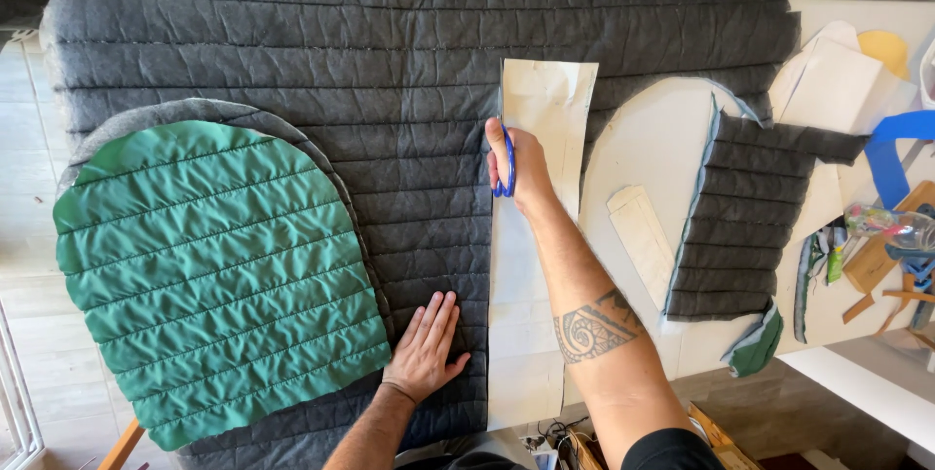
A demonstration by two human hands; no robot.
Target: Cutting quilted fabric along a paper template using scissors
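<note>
A large sheet of dark grey quilted fabric (390,61) covers the table. On it lies a long pale paper pattern strip (531,265). My right hand (521,163) grips blue-handled scissors (505,173) at the strip's left edge, blades pointing away from me along the paper. My left hand (426,345) rests flat, fingers spread, on the grey fabric just left of the strip. A green quilted arch-shaped piece (214,275) lies on the left, over a grey piece of the same shape.
Right of the strip an arch-shaped cutout shows the white table (653,139). A smaller paper piece (643,231), a grey quilted offcut (750,207), paper patterns (838,80), a blue strap (891,158) and small tools (891,246) lie at the right.
</note>
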